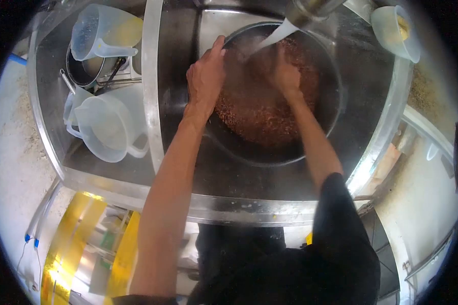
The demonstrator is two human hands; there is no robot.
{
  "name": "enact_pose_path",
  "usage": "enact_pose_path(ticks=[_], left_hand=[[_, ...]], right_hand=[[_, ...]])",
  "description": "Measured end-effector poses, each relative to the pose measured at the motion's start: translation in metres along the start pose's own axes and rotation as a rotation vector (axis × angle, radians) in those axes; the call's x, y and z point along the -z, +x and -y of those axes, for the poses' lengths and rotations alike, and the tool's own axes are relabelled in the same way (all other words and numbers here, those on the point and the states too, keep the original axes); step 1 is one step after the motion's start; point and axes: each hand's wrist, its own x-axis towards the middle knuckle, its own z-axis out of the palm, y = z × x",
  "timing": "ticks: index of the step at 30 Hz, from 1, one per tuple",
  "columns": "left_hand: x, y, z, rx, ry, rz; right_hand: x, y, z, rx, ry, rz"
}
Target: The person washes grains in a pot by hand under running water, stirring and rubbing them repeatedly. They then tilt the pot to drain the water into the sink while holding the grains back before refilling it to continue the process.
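Observation:
A large round dark pot (276,161) sits in the right-hand sink basin. It holds small reddish-brown grains (262,127) in cloudy brown water. My left hand (207,73) grips the pot's left rim, its fingers closed over the edge. Inside the pot, my right hand (287,75) dips into the grains and water; its fingers are partly hidden and blurred. From the metal tap (306,12) a stream of water (277,35) pours into the pot, close to my right hand.
The left basin holds translucent plastic jugs (104,129), another jug (99,35) and a dark pan (85,68). A metal divider (150,76) separates the basins. On the right rim stands a translucent container (392,35) with something yellowish inside.

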Motion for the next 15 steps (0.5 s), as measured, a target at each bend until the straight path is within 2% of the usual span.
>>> enact_pose_path(ticks=[1, 2, 4, 6, 7, 9, 11, 12, 14, 15], left_hand=[[0.001, -0.003, 0.000, 0.005, 0.004, 0.007], [0.003, -0.001, -0.002, 0.033, 0.037, 0.048], [0.003, 0.000, -0.002, 0.054, 0.065, 0.092], [-0.003, -0.001, 0.004, -0.043, 0.009, -0.024], [-0.001, -0.005, 0.000, -0.038, 0.003, -0.020], [0.007, 0.001, -0.006, 0.134, 0.023, 0.138], [0.006, 0.002, -0.004, 0.125, 0.021, 0.121], [0.004, 0.000, -0.004, 0.106, 0.022, 0.111], [0.006, -0.001, -0.005, 0.134, 0.014, 0.133], [0.007, 0.000, -0.006, 0.148, 0.010, 0.150]], right_hand=[[-0.005, 0.002, 0.012, -0.180, 0.228, 0.048], [-0.007, -0.003, 0.026, -0.179, 0.235, 0.049], [-0.002, -0.030, 0.048, -0.183, 0.440, 0.291], [0.005, -0.069, 0.060, 0.070, 0.095, 0.323], [0.002, -0.094, 0.054, 0.123, 0.081, 0.256], [0.017, -0.127, 0.041, 0.188, 0.056, 0.167], [0.049, -0.157, 0.033, -0.130, -0.045, -0.114], [0.044, -0.158, 0.027, -0.126, -0.051, -0.107], [0.014, -0.158, 0.014, -0.507, 0.486, -0.195], [0.000, -0.153, 0.009, -0.507, 0.484, -0.192]])
